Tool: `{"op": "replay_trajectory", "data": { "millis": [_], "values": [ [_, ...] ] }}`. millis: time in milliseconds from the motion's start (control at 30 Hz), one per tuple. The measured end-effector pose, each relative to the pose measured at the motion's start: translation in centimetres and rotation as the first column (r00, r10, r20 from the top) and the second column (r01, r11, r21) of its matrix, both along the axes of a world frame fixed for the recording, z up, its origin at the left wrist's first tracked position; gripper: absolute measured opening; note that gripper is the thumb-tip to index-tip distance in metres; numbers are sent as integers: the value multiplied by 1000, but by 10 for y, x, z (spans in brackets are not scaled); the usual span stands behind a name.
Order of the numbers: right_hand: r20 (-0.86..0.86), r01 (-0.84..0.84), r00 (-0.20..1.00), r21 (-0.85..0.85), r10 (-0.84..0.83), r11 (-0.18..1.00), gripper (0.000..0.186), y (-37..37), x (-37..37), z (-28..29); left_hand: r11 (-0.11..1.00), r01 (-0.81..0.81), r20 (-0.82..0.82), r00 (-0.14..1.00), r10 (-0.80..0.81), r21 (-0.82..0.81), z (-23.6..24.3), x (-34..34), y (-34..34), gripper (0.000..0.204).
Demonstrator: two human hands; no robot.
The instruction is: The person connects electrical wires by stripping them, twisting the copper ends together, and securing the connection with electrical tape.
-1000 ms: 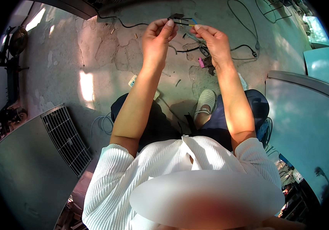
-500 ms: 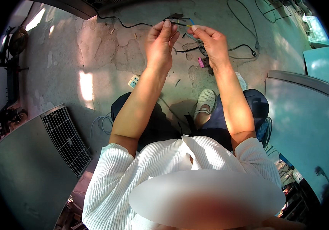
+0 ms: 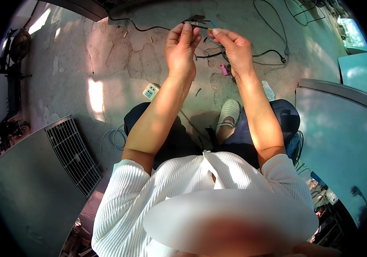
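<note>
Both my arms reach far forward over the concrete floor. Between thumb and fingers, my left hand [image 3: 182, 45] pinches a black cable [image 3: 151, 29] that runs in from the upper left. My right hand [image 3: 236, 49] is closed on a thin yellow wire [image 3: 210, 29] at the cable's stripped end. A blue wire [image 3: 213, 24] sticks up just beside my right fingertips. The exact join between black sheath and yellow wire is too small to make out.
A pink object [image 3: 224, 70] and a black plug cord [image 3: 269, 52] lie under my right hand. A white socket block [image 3: 151, 91] sits left of my knees. A wire rack [image 3: 74, 156] leans at left; a pale blue panel [image 3: 333, 128] stands at right.
My left hand and forearm have shifted slightly to the right. My right hand has moved a little left, and both hands keep their pinch on the cable and wire.
</note>
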State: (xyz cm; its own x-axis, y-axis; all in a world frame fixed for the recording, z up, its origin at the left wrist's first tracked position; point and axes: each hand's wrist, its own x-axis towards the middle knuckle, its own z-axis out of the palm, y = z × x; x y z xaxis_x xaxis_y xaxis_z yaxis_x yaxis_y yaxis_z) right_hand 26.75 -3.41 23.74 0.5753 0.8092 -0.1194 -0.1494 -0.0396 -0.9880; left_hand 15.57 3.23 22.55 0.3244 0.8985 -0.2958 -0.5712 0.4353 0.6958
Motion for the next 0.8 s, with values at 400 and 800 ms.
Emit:
{"op": "replay_trajectory", "data": {
  "millis": [400,800],
  "values": [
    [129,-19,991,1,18,1000,21,0,-1,-4,999,34,-20,999,-33,30,1,2,-3,28],
    [205,-44,978,6,42,999,21,0,4,-4,958,186,-177,973,-149,218,2,0,1,32]
  ]
}}
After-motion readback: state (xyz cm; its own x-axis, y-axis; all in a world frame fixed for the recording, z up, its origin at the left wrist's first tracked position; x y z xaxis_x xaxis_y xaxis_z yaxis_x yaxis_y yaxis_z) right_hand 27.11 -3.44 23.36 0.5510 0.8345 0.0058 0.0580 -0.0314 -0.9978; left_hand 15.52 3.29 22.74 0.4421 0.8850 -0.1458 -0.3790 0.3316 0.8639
